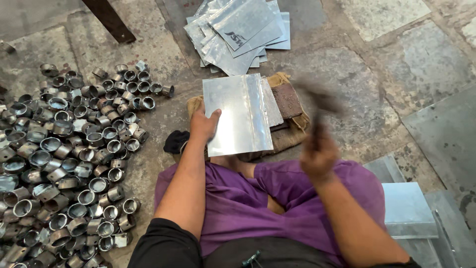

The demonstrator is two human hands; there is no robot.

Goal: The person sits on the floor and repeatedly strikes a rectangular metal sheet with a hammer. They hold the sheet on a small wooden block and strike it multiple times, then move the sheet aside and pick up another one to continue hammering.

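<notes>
My left hand [203, 125] grips the left edge of a shiny rectangular metal sheet [238, 114], which lies on a block padded with burlap [290, 111] in front of my knees. A raised fold runs down the sheet's right side. My right hand [317, 151], blurred by motion, holds a hammer [320, 99] above and to the right of the sheet. I sit cross-legged in purple trousers [248, 198] on a stone floor.
A large heap of small metal rings and clamps [69, 154] covers the floor at left. A stack of flat metal sheets [238, 32] lies beyond the block. More sheets [409, 208] rest at my right. A dark wooden leg [109, 20] stands top left.
</notes>
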